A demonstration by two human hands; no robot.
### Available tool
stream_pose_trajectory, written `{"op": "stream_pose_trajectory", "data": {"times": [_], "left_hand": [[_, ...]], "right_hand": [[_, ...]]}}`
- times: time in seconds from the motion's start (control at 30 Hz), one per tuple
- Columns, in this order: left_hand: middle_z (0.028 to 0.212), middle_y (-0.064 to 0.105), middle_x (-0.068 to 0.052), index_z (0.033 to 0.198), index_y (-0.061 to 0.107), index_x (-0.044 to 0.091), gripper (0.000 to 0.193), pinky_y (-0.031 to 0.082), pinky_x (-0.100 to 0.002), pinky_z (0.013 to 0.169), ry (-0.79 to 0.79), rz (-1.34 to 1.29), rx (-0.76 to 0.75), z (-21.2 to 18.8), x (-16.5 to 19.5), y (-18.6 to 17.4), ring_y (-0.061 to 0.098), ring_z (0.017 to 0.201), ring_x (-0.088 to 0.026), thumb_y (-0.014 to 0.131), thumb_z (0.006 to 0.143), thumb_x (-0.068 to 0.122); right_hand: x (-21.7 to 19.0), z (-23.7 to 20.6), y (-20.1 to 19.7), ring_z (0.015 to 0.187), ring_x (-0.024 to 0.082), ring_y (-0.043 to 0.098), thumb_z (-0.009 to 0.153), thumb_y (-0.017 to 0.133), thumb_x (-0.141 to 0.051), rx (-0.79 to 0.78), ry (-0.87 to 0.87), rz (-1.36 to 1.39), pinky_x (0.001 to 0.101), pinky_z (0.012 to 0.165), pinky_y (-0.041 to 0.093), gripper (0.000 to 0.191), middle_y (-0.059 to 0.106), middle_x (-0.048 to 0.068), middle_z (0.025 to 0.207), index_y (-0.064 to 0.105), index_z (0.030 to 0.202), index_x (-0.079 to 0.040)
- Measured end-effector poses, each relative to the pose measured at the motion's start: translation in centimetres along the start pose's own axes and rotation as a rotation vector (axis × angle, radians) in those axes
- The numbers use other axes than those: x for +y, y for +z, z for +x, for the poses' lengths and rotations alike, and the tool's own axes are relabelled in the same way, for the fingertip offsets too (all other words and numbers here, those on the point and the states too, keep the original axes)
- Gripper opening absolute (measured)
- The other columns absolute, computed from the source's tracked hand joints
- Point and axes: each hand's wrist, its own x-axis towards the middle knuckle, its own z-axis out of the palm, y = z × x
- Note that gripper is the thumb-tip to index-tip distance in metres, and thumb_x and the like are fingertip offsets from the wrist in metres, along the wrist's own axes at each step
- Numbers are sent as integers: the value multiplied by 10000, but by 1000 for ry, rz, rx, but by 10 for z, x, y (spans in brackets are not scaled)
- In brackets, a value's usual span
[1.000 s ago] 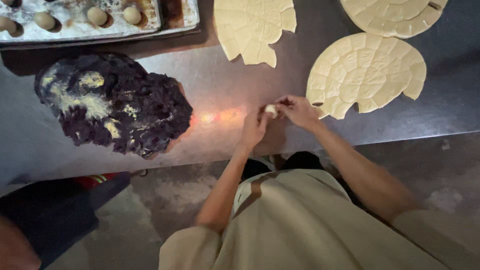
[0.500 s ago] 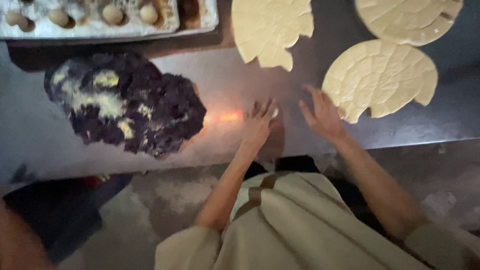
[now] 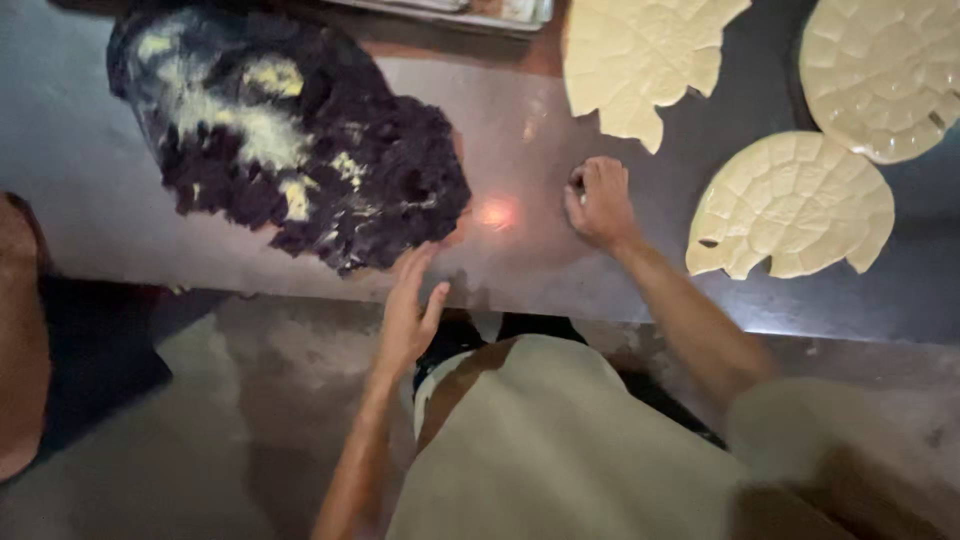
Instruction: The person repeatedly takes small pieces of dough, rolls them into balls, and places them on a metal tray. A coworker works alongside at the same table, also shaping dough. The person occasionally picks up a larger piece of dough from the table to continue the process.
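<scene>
My left hand [image 3: 408,312] hangs at the near edge of the metal table [image 3: 520,110], fingers spread wide and holding nothing. Its fingertips reach up toward twelve o'clock and come just beside the lower rim of the dark mound [image 3: 300,140], a big purple-black lump streaked with pale yellow patches; I cannot tell whether they actually touch it. The mound lies at about eleven o'clock from that hand.

My right hand [image 3: 598,202] rests on the table at about two o'clock from the left one, fingers curled in narrow. Something small may sit under the curled fingers, but I cannot make it out. A reddish glint [image 3: 497,212] shines on the metal just at nine o'clock of this hand, between it and the mound.

At twelve o'clock from the right hand lies a pale, crackled dough sheet [image 3: 645,55] with ragged edges. At three o'clock lies a second round sheet [image 3: 795,205], and at two o'clock, farther off, a third sheet [image 3: 885,75].

A tray [image 3: 470,8] shows only as a sliver at the far edge of the table; its contents are cut off from view.
</scene>
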Motion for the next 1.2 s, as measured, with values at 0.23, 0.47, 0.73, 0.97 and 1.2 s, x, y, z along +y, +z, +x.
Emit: {"op": "stream_pose_trajectory", "data": {"times": [0.23, 0.47, 0.73, 0.97, 1.2], "left_hand": [[1396, 626, -168, 1313, 634, 15, 308, 466, -381, 1095, -26, -181, -57, 16, 4, -20, 602, 1314, -330, 615, 1012, 77], [1297, 676, -159, 1251, 666, 25, 273, 509, -376, 1019, 25, -213, -129, 35, 17, -21, 654, 1224, -331, 617, 983, 39], [1240, 699, -140, 1224, 682, 46, 238, 481, -407, 1059, 35, -47, -101, 33, 34, 10, 650, 1218, -335, 637, 991, 71], [1287, 704, -164, 1279, 680, 50, 267, 509, -406, 1043, 35, 4, -109, 17, 64, 30, 674, 1212, -323, 608, 1024, 78], [1136, 750, -153, 1262, 698, 66, 276, 562, -359, 856, -254, 0, -66, -3, 86, 51, 742, 969, -269, 624, 1000, 110]], "right_hand": [[16, 7, 5, 1035, 418, 534, 844, 688, -124, 237, -233, 16, 532, 907, 412, 246, 581, 211, 1072, 582, 1042, -22], [36, 9, 15, 1025, 414, 555, 714, 685, -180, 66, -461, 30, 535, 901, 426, 283, 581, 177, 984, 570, 937, -48], [49, 13, 3, 980, 432, 544, 802, 678, -146, 138, -416, 41, 537, 884, 435, 251, 565, 221, 993, 577, 973, 8], [44, 28, -12, 1014, 415, 551, 927, 653, -131, 352, -238, 48, 521, 895, 433, 166, 561, 209, 1038, 567, 996, -7], [54, 65, -50, 1446, 486, 382, 1122, 565, -265, 413, -161, 232, 584, 1213, 317, 445, 423, 283, 1533, 518, 1462, 18]]}}
